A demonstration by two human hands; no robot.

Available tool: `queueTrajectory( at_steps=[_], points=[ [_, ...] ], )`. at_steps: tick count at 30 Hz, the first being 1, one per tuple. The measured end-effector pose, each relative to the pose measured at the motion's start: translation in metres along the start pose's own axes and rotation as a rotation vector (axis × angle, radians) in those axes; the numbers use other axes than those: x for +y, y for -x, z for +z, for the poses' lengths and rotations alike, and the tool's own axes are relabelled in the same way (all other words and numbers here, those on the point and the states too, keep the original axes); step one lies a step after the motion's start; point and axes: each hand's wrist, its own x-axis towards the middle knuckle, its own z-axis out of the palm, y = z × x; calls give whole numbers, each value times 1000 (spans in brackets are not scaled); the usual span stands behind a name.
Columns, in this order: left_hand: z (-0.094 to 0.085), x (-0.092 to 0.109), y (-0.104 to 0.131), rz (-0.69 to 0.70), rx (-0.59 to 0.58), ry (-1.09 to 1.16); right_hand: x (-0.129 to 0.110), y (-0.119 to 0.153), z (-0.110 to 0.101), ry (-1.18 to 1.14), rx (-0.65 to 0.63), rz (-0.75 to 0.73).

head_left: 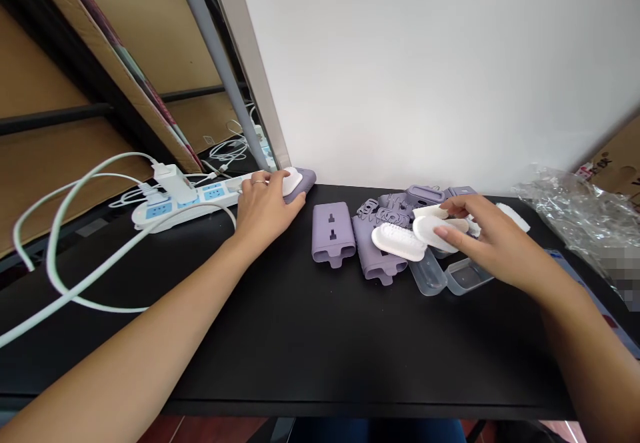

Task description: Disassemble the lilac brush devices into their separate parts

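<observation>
My left hand [265,206] reaches to the table's back edge, its fingers on a white oval piece [292,181] that lies on a purple part [306,181]. My right hand [477,233] pinches a white oval piece [429,231] between thumb and fingers, above the pile. A white bristled brush piece [399,241] rests beside it, on a purple case [377,256]. Another purple case [333,233], with two slots, lies flat to the left. Two clear trays [429,275] [466,276] are below my right hand. Behind are purple looped parts [393,209].
A white power strip [200,199] with plugs and looping white cables [60,256] occupies the left side. Clear crumpled plastic [580,209] and a cardboard box [620,159] stand at the right. A white wall [425,69] rises behind the black table [350,349].
</observation>
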Motion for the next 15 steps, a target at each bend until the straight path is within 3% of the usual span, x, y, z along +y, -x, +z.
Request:
queueTrajectory(
  at_steps=[6, 10, 15],
  points=[
    [11, -14, -4, -44, -31, 2, -3, -1, 5, -23, 69, -3],
    [8, -18, -8, -90, -40, 115, -6, -1, 8, -20, 99, -12],
    [-9, 2, -9, -216, -20, 543, -13, 0, 8, -40, 222, -28]
  ],
)
